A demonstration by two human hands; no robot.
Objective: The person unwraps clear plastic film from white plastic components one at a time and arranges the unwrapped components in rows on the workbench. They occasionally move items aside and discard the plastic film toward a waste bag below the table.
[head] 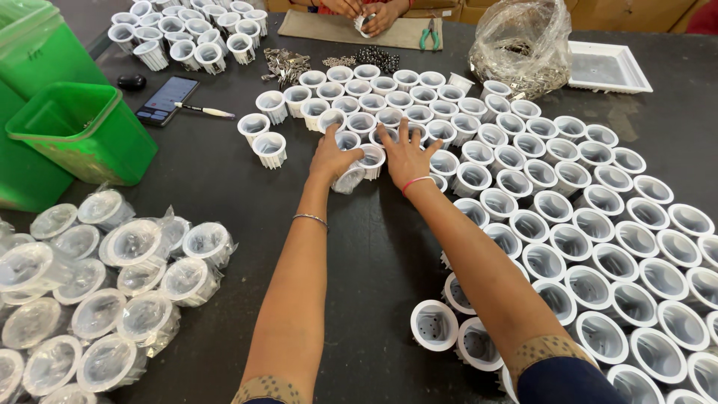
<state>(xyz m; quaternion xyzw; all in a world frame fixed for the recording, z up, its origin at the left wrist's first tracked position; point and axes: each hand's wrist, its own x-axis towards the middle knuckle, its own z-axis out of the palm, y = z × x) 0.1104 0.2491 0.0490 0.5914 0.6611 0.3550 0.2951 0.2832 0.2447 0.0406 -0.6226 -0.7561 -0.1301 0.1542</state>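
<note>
item: white ribbed cup (351,178), tipped, held in your left hand (331,158); fingers curled round it. right hand (406,155) fingers spread flat on neighbouring cups (374,118). seat it upright, rims level.

On the bench (224,172), bagged housings (112,292) lie left of our arms; bare housings (568,224) spread right; bins (82,131) and phone (167,99) sit behind the bagged ones.

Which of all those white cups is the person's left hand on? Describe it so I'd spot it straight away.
Start at the big field of white ribbed cups standing mouth-up on the dark table. At its near-left edge both hands meet; the left hand grips one cup. Unlike its upright neighbours, that cup lies tipped on its side.
</note>
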